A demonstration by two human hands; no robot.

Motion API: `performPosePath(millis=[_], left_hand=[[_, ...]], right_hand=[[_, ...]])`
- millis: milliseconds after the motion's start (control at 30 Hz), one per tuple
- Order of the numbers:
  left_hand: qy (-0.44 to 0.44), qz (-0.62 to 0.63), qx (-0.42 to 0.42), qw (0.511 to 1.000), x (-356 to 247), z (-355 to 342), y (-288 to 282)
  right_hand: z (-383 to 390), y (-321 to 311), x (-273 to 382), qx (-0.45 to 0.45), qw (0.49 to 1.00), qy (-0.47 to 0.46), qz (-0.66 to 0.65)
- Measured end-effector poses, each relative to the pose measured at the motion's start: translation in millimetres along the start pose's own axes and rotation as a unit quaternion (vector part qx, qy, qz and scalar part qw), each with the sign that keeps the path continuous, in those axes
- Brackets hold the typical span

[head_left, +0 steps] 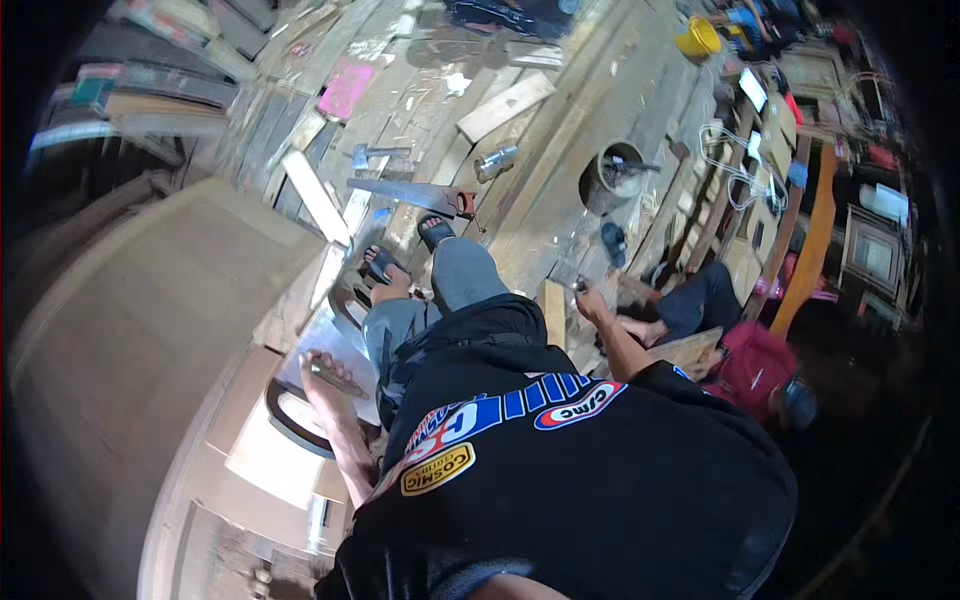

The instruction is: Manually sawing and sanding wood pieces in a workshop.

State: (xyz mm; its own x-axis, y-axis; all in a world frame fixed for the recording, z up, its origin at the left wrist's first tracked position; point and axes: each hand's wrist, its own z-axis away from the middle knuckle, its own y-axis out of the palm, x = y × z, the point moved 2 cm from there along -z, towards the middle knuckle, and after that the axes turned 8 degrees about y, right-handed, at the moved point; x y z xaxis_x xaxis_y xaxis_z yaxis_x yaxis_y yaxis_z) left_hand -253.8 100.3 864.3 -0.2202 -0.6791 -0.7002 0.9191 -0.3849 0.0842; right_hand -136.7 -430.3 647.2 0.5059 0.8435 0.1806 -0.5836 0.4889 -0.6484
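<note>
My left hand (pixel 328 388) is closed round a small greyish-brown bar-shaped thing (pixel 338 379); its exact kind does not show. Below that hand lies a pale board, with a dark curved piece (pixel 290 425) beside it. My right hand (pixel 593 302) is held out to the right, fingers closed on a small dark thing (pixel 581 285) too small to name. Near it stands a short light wood block (pixel 552 310). A handsaw (pixel 415 195) with a reddish handle lies on the plank floor (pixel 545 215) just past my sandalled feet, and a hatchet-like tool (pixel 378 154) lies beyond it.
A large wooden panel (pixel 150 310) fills the left side. On the floor are a metal can (pixel 495 162), a bucket (pixel 618 170), loose wood pieces (pixel 507 105) and a pink sheet (pixel 346 90). A person in red (pixel 752 370) sits at the right, near boards and a white cable (pixel 735 175).
</note>
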Motion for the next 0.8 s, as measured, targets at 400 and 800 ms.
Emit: performPosePath(millis=[400,800], left_hand=[[0.014,-0.099,0.141,0.985,-83.5,-81.9,-3.0],[0.051,-0.194,0.263,0.944,-131.4,-135.9,12.0]], right_hand=[[85.8,178.5,-39.2,0.004,0.933,0.045,-0.356],[188.4,275.2,-10.9,-0.021,0.746,0.193,-0.637]])
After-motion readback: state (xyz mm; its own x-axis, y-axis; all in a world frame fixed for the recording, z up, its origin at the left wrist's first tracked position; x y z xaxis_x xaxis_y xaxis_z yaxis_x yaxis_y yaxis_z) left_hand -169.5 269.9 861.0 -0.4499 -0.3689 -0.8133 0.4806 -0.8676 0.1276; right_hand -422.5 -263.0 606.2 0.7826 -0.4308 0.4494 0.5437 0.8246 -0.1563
